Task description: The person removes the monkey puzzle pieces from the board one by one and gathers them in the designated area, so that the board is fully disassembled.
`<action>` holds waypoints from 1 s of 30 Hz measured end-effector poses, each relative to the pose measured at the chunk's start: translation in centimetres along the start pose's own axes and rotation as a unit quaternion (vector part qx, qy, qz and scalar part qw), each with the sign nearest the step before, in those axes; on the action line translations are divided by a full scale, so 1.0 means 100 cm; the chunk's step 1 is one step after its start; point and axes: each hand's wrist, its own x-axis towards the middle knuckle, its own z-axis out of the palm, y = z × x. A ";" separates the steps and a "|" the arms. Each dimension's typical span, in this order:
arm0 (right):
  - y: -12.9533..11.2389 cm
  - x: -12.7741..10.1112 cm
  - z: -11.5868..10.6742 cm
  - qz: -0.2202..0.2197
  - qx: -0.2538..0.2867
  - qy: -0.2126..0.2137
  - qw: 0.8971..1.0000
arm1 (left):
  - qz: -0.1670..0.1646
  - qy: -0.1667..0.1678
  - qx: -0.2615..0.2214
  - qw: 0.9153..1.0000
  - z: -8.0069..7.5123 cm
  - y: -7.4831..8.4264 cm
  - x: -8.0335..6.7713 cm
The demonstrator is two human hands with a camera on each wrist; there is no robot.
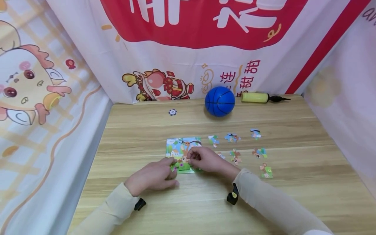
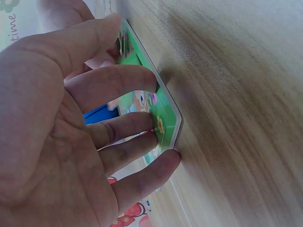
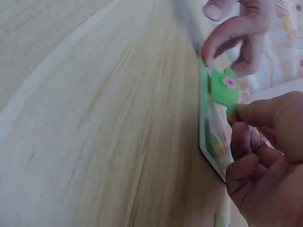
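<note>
Both sleeved forearms fill the near edge of my head view, hands meeting at the puzzle board, which lies flat on the wooden table just ahead of them.

Left hand: fingers loosely spread, tips resting on the board's near-left edge, steadying it. Nothing gripped.

Right hand: thumb and fingers pinch a green puzzle piece with a pink flower, held at the board's near edge. I judge it as being fitted, not seated yet.

Progress, my estimate: board partly filled. Seven or so loose pieces are spread to the right of it, so most of the work is left.

Materials: board thin, rigid, white rim, glossy cartoon print. Pieces flat, knobbed outline. Table pale wood grain, matte. Blue rubber ball and yellow hand pump at the far edge, printed fabric behind.
</note>
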 end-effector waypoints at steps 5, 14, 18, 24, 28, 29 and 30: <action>0.008 -0.036 -0.024 0.028 0.036 0.007 0.999 | 0.002 0.003 -0.007 1.000 0.000 0.001 0.001; 0.053 -0.129 -0.076 0.055 -0.028 0.017 0.998 | -0.013 -0.007 -0.008 1.000 -0.004 0.004 -0.002; 0.064 -0.146 -0.085 0.066 -0.023 0.010 0.997 | -0.021 -0.012 -0.009 1.000 -0.004 0.003 -0.003; 0.071 -0.151 -0.090 0.082 -0.023 0.006 0.996 | -0.012 -0.008 -0.009 1.000 0.000 0.002 0.001; 0.072 -0.151 -0.091 0.083 -0.023 0.002 0.996 | -0.014 -0.011 -0.006 1.000 0.001 0.002 0.003; 0.072 -0.151 -0.091 0.084 -0.025 0.003 0.996 | -0.015 -0.012 -0.004 1.000 0.001 0.002 0.003; 0.072 -0.151 -0.091 0.083 -0.027 0.004 0.996 | -0.017 -0.012 -0.003 1.000 0.001 0.002 0.003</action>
